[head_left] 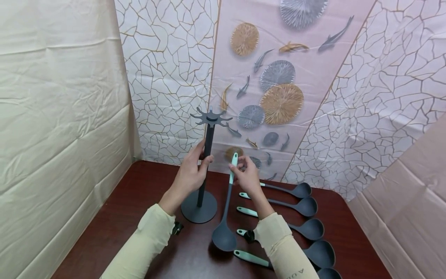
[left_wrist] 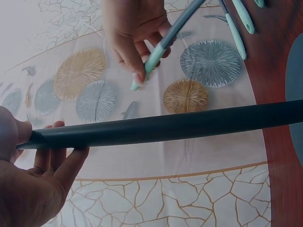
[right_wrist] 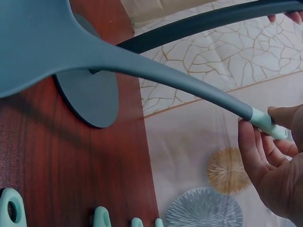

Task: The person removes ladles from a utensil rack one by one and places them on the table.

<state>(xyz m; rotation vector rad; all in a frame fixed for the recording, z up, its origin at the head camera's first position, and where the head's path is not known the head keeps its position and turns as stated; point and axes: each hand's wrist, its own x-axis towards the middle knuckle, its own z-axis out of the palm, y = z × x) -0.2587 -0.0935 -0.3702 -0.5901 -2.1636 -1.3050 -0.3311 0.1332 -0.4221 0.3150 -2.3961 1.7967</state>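
A dark utensil stand point(head_left: 210, 143) with a ring of hooks on top and a round base point(head_left: 199, 207) is upright on the table. My left hand point(head_left: 192, 170) grips its pole partway up; the left wrist view shows thumb and fingers around the pole point(left_wrist: 165, 127). To the right of the pole, my right hand point(head_left: 248, 174) pinches the mint-green handle of a ladle point(head_left: 224, 235). The ladle hangs bowl down, with its handle end below the level of the hooks. In the right wrist view, the thumb and fingers hold the green handle point(right_wrist: 265, 124).
Several more dark utensils with mint handles lie in a row on the right of the table, among them a ladle point(head_left: 311, 229) and another ladle point(head_left: 306, 206). My right forearm passes over some of them. Patterned cloth point(head_left: 167, 77) hangs behind the brown table point(head_left: 115, 217).
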